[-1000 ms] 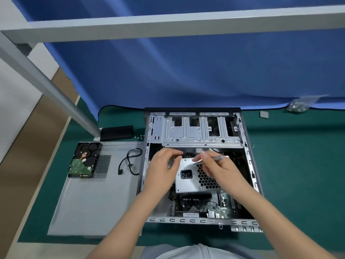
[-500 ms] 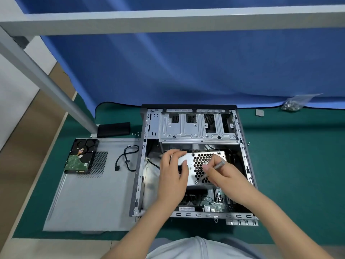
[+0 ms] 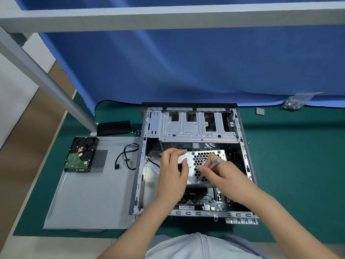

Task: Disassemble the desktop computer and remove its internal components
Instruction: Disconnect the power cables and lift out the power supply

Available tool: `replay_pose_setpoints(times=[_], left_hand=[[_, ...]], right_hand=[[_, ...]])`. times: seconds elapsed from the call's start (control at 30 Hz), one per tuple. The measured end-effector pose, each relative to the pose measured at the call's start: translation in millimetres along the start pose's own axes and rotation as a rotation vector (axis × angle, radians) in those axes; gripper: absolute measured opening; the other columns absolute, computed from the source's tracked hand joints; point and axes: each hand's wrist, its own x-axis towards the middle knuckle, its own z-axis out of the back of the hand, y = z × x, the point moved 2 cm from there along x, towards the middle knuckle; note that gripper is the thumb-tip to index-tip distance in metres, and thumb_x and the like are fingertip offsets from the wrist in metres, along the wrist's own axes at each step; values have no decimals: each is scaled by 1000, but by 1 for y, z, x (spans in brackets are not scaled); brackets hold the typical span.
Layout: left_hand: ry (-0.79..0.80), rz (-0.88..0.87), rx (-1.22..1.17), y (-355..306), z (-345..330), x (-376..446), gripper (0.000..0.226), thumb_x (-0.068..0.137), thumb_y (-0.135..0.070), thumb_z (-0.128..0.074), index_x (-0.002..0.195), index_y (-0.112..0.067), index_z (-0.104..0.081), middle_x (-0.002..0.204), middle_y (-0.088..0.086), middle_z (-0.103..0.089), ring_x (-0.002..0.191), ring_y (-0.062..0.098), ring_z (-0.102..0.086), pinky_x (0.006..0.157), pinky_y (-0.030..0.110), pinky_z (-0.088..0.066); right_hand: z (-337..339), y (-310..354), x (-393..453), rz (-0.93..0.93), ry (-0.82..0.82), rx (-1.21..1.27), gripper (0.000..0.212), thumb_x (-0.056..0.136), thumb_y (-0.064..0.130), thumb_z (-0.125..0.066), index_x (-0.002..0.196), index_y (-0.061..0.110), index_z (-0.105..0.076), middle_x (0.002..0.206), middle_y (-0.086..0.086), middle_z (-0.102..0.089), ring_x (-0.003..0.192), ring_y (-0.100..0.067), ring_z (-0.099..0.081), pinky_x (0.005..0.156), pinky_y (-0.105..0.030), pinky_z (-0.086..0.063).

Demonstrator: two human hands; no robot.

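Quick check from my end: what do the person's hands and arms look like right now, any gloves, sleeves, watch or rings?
Both are bare: the left hand and right hand wear no gloves, and no ring or watch shows. The forearms are uncovered up to the frame edge, with no sleeves visible. A light grey garment shows at the bottom of the view.

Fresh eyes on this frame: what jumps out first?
The open computer case at center, where the left hand grips the silver power supply and the right hand holds a grey screwdriver over its honeycomb vent. Left of the case, a removed hard drive and a loose black cable lie on the detached side panel.
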Motion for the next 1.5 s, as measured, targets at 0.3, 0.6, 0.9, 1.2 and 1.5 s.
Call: replay_pose_setpoints(times=[0.3, 0.6, 0.9, 1.2, 1.5], left_hand=[[4, 11, 4, 0, 0, 0, 26, 95, -26, -45, 119, -25, -54, 120, -12, -38, 115, 1, -39, 87, -2, -25], [23, 18, -9, -1, 1, 0, 26, 95, -27, -45, 120, -26, -53, 121, -12, -37, 116, 2, -38, 89, 1, -26], [32, 22, -32, -1, 1, 0, 26, 96, -26, -44, 120, -25, -53, 120, -11, -37, 116, 4, -40, 95, 22, -39], [193, -126, -49, -12, 20, 3, 22, 93, -13, -55, 109, -27, -63, 141, -27, -34, 143, -2, -3, 117, 26, 2], [375, -329, 216, -3, 16, -9, 68, 78, -44, -71, 138, -35, -40, 154, -23, -17, 144, 0, 7, 117, 25, 10]], right_hand=[[-5, -5, 0, -8, -37, 41, 26, 89, 58, -42, 74, 36, -43, 51, 8, -52, 45, -5, -41, 49, -17, -34], [-6, -2, -2, -4, -41, 26, 25, 92, 52, -44, 73, 36, -42, 54, 9, -56, 45, -4, -42, 49, -15, -34], [-3, 8, -3, 49, -61, -183, 26, 86, 57, -50, 79, 32, -47, 69, 23, -64, 59, 0, -57, 54, -15, -41], [5, 18, 1, 29, -102, -274, 25, 80, 54, -62, 74, 31, -58, 56, 11, -62, 53, -3, -56, 53, -21, -45], [3, 22, -2, 47, -56, -382, 17, 94, 45, -46, 87, 30, -48, 62, 8, -58, 53, -5, -49, 49, -22, -38]])
